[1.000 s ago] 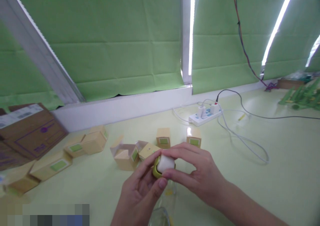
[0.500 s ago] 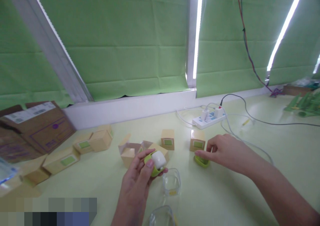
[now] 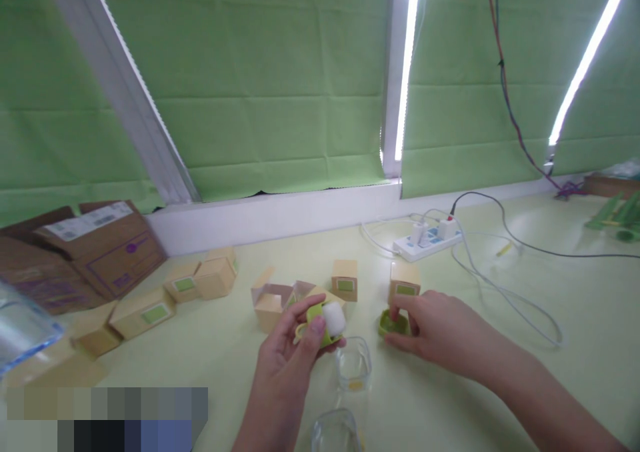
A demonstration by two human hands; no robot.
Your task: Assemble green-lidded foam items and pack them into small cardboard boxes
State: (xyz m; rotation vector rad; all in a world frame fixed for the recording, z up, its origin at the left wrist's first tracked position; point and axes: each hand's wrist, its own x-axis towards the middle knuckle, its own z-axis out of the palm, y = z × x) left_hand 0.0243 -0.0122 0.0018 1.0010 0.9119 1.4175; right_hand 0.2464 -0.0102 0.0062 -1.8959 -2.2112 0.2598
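Note:
My left hand (image 3: 295,349) is closed around a lime-green case cover (image 3: 317,315) with a white earbud case (image 3: 335,317) seated in it, its rounded white end sticking out. A loop shows at the cover's left side. To the right, my right hand (image 3: 425,322) pinches a small hollow green cap (image 3: 387,323), one fingertip inside its rim and the thumb low on its outer edge. A clear plastic container (image 3: 367,365) with a yellow label stands on the table just below and between my hands. A second clear container (image 3: 336,432) is nearer, cut off by the bottom edge.
Small tan boxes (image 3: 345,272) stand behind my hands, one (image 3: 404,275) behind the right hand, an opened one (image 3: 270,309) behind the left. Several more (image 3: 143,312) line the left, near a large cardboard carton (image 3: 120,252). A power strip (image 3: 427,242) with cables lies at the back.
My right hand has drawn the green cap slightly left, closer to my left hand, and its fingers now reach inside the rim. The left hand still holds the cover. The view has shifted slightly left.

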